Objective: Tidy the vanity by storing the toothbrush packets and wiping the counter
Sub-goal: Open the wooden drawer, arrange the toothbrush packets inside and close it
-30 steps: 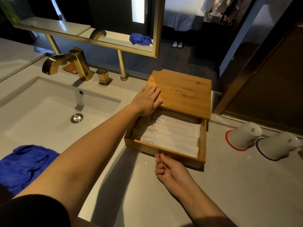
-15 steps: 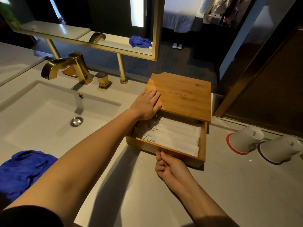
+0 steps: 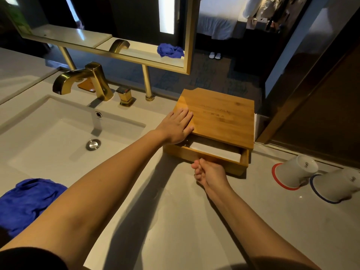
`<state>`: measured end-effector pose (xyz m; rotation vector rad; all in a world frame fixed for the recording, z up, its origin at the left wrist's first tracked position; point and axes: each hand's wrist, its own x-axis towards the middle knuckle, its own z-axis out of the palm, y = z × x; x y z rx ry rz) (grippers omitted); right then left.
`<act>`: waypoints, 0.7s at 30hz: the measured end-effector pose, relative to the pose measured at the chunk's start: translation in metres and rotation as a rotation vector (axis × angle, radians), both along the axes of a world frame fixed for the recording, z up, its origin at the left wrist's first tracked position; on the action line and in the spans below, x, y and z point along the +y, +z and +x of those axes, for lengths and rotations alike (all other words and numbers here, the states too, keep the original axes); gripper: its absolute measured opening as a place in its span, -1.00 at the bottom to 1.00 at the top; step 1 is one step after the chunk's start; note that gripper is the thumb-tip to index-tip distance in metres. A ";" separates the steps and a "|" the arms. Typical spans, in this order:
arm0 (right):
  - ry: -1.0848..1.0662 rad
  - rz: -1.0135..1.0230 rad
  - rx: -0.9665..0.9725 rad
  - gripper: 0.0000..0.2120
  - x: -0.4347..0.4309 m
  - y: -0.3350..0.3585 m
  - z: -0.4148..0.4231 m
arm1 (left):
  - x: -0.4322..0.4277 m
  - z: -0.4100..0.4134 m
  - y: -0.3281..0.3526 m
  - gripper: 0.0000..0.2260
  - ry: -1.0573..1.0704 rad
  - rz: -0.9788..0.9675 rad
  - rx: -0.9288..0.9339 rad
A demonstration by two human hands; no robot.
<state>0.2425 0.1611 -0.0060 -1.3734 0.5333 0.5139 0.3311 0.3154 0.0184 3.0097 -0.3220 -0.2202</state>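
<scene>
A bamboo box (image 3: 220,119) stands on the pale vanity counter (image 3: 194,221) right of the sink. Its drawer (image 3: 233,165) sticks out only a little, and a narrow strip of white toothbrush packets (image 3: 216,150) shows inside it. My left hand (image 3: 176,126) lies flat on the box's left top corner, fingers spread. My right hand (image 3: 209,172) is curled against the drawer's front, fingers closed at its front face. A crumpled blue cloth (image 3: 25,203) lies on the counter's near left, partly behind my left arm.
A white sink basin (image 3: 58,145) with a gold faucet (image 3: 81,80) fills the left. Two white cups (image 3: 296,173) (image 3: 337,185) lie tipped on red and blue coasters at the right. A gold-framed mirror (image 3: 116,26) hangs behind.
The drawer has slid most of the way into the box, pushed by my right hand. Far less of the white packets shows. My left hand stays on the lid.
</scene>
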 end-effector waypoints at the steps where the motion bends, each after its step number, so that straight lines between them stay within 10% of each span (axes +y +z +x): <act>1: 0.011 -0.024 -0.010 -0.73 0.000 0.001 0.006 | 0.000 0.000 0.000 -0.47 0.001 -0.004 -0.002; 21: 0.044 -0.058 0.107 -0.76 0.002 0.005 0.070 | 0.004 0.008 -0.008 -0.47 -0.034 0.021 -0.059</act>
